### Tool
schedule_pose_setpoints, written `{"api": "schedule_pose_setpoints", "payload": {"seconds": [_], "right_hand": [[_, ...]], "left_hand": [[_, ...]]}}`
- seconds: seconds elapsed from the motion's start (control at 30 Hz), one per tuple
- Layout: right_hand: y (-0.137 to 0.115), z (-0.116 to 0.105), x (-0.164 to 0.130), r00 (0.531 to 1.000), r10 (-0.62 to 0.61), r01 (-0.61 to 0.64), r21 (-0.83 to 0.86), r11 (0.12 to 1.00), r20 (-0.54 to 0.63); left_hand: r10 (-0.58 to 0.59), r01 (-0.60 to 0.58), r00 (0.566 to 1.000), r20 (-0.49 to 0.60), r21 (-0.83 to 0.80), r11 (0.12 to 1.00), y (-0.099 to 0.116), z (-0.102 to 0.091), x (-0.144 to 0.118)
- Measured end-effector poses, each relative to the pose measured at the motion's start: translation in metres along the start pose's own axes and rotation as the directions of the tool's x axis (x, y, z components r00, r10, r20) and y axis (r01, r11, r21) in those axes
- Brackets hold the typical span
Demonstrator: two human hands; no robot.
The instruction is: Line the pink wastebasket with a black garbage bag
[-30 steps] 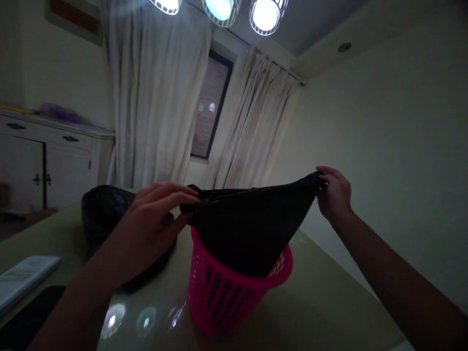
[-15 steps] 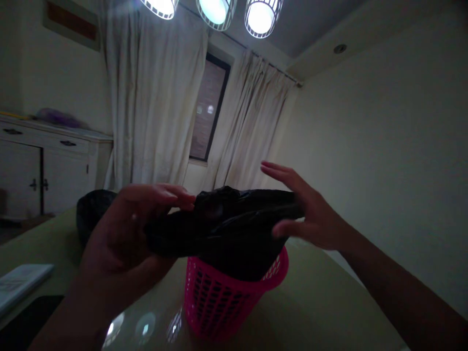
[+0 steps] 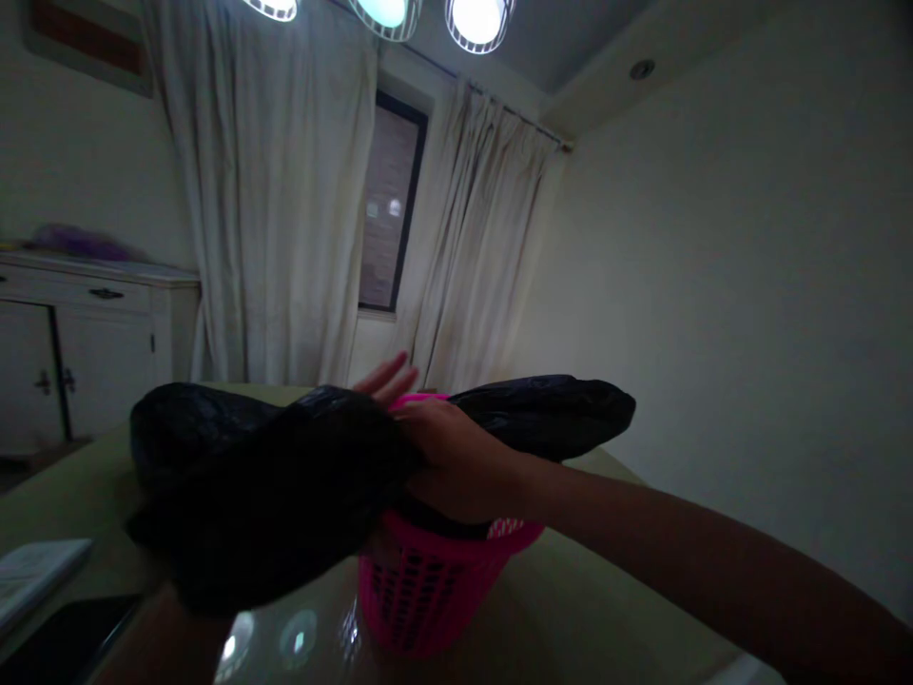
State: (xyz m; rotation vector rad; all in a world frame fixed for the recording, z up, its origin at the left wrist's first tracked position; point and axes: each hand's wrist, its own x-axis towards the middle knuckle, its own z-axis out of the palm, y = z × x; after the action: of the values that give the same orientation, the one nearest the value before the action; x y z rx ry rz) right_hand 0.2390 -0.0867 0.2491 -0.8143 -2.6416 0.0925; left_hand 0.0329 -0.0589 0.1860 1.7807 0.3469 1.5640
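Observation:
A thin black plastic bag (image 3: 285, 495) spreads across the mouth of a pink perforated basket (image 3: 435, 590), with one fold out past the right rim and a large part hanging out to the left. That left part covers most of my left hand (image 3: 389, 379); only its stretched, motion-blurred fingers show beyond the bag's edge. My right hand (image 3: 463, 457) reaches left over the basket's opening and grips the bag near my left fingers. The fingertips of my right hand are partly hidden by the plastic.
On the glossy table (image 3: 599, 609), another black plastic bag (image 3: 192, 419) lies behind at the left. A white flat box (image 3: 35, 571) and a dark flat object (image 3: 71, 637) lie at the near left. Farther back stand a white cabinet (image 3: 106, 342) and curtains (image 3: 285, 209).
My right hand has moved left from the bag's right side to its middle. The bag has spread out to both sides and now covers my left hand. The view has shifted slightly.

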Motion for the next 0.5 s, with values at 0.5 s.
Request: {"api": "schedule_pose_setpoints", "payload": {"seconds": [0.5], "right_hand": [[0.076,-0.130,-0.079,0.905,0.410,-0.359,0.306,0.882,-0.117]], "left_hand": [[-0.288,0.212,0.902,-0.321,-0.251,0.944,-0.021,0.027,0.007]]}}
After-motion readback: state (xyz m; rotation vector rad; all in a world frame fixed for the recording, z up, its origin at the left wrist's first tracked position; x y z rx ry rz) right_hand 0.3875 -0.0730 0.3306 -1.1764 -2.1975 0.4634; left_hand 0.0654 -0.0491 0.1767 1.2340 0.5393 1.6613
